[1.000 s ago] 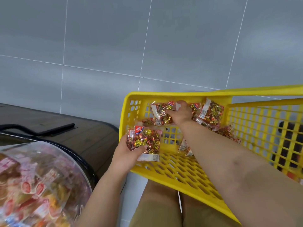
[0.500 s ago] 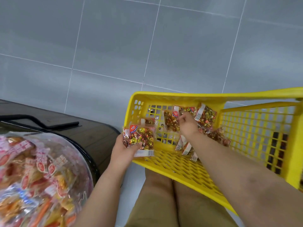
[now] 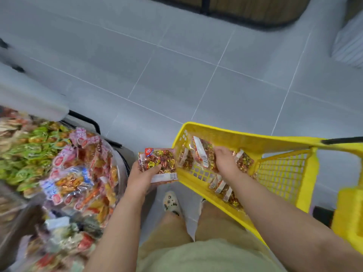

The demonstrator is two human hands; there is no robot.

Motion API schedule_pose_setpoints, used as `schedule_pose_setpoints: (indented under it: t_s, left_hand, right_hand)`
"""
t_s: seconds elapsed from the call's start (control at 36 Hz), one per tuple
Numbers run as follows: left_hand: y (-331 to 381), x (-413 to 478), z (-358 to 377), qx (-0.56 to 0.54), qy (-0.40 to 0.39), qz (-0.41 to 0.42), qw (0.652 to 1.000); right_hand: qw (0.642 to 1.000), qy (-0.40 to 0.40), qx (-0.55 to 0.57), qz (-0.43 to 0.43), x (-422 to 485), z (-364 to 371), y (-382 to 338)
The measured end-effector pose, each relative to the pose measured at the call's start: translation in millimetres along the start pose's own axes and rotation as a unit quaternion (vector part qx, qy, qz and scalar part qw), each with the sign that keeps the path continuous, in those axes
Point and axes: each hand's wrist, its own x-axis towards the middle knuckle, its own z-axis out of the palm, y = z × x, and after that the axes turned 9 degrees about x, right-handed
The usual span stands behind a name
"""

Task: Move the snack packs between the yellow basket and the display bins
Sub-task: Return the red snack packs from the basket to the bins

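The display bins (image 3: 59,173), heaped with wrapped snacks, lie well left of the yellow basket (image 3: 245,139). The basket tilts toward you, probably to keep its loose packs (image 3: 222,190) within reach. Your right hand (image 3: 225,163) is inside it, fingers curled on an upright pack (image 3: 202,154). Just outside its left rim, your left hand (image 3: 141,179) grips another pack (image 3: 159,161), thumb on top, likely parked there for binning.
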Motion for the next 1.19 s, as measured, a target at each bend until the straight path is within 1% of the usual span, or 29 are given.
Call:
schedule_pose_setpoints:
  t_s: [0.06,0.11,0.19,0.25,0.31,0.36,0.42,0.5,0.56,0.61,0.67,0.69,0.72,0.75,0.78,0.83,0.86,0.89,0.92,0.94,1.0,1.08,1.19]
  left_hand:
    - [0.2,-13.2,-18.6,-0.018,0.015,0.003,1.000]
    - [-2.6,-24.7,-40.2,-0.033,0.033,0.015,0.999]
    - [-11.2,-39.5,-76.3,-0.052,0.054,0.036,0.996]
    - [-18.6,-47.8,-100.6,-0.085,0.073,0.040,0.993]
    - [-27.8,-59.0,-128.5,-0.122,0.100,0.036,0.987]
    - [-41.4,-67.5,-160.6,-0.146,0.130,0.039,0.980]
    - [-56.6,-77.0,-197.4,-0.156,0.152,0.033,0.975]
    - [-82.3,-87.8,-254.4,-0.132,0.193,0.033,0.972]
    - [-96.9,-94.6,-288.9,-0.148,0.213,0.036,0.965]
    - [-109.6,-100.3,-321.0,-0.175,0.224,0.032,0.958]
    - [-121.6,-104.2,-350.6,-0.198,0.227,0.019,0.953]
    - [-127.8,-105.1,-364.6,-0.206,0.225,0.013,0.952]
    - [-132.9,-106.9,-377.4,-0.217,0.221,0.010,0.951]
    - [-137.8,-108.5,-389.3,-0.235,0.214,0.013,0.948]
    - [-141.7,-110.4,-400.3,-0.262,0.204,0.015,0.943]
    - [-149.7,-113.2,-421.4,-0.316,0.189,0.022,0.929]
    - [-153.1,-114.7,-430.9,-0.332,0.189,0.026,0.924]
    - [-157.0,-116.6,-440.8,-0.342,0.189,0.028,0.920]
    - [-160.4,-118.6,-449.2,-0.348,0.188,0.028,0.918]
    - [-163.5,-120.8,-457.6,-0.349,0.186,0.027,0.918]
    - [-169.9,-123.8,-471.7,-0.349,0.173,0.027,0.921]
    - [-178.6,-124.3,-486.8,-0.354,0.151,0.022,0.923]
    - [-181.6,-122.6,-493.2,-0.338,0.141,0.021,0.930]
  right_hand:
    - [0.999,-0.043,0.005,-0.016,-18.2,17.1,-18.6]
    - [0.995,-0.096,0.039,-0.009,-37.2,37.4,-33.6]
    - [0.979,-0.189,0.077,0.010,-64.2,72.1,-49.2]
    - [0.969,-0.232,0.083,0.012,-79.8,97.1,-55.5]
    - [0.955,-0.280,0.096,0.035,-97.4,125.4,-59.2]
    - [0.940,-0.326,0.088,0.060,-114.7,154.0,-59.2]
    - [0.931,-0.356,0.064,0.053,-134.3,182.9,-57.0]
    - [0.928,-0.369,0.056,-0.003,-167.3,224.3,-53.2]
    - [0.924,-0.376,0.041,-0.062,-189.0,250.4,-50.4]
    - [0.906,-0.398,0.012,-0.143,-208.1,275.9,-47.0]
    - [0.887,-0.396,-0.038,-0.236,-228.4,301.7,-42.6]
    - [0.872,-0.393,-0.066,-0.284,-238.5,314.0,-41.2]
    - [0.848,-0.397,-0.098,-0.336,-248.4,325.9,-40.0]
    - [0.808,-0.407,-0.138,-0.403,-257.7,337.4,-39.0]
    - [0.749,-0.413,-0.185,-0.484,-265.6,349.1,-37.9]
    - [0.597,-0.406,-0.256,-0.643,-278.8,371.3,-37.1]
    - [0.532,-0.402,-0.278,-0.691,-284.2,380.9,-37.0]
    - [0.491,-0.402,-0.295,-0.714,-289.7,389.7,-36.5]
    - [0.471,-0.400,-0.312,-0.722,-295.6,397.1,-36.0]
    - [0.462,-0.397,-0.328,-0.722,-300.4,403.4,-35.5]
    - [0.456,-0.400,-0.352,-0.713,-308.5,412.8,-36.2]
    - [0.438,-0.429,-0.388,-0.687,-318.8,425.6,-42.4]
    - [0.394,-0.473,-0.422,-0.665,-332.0,446.5,-49.9]
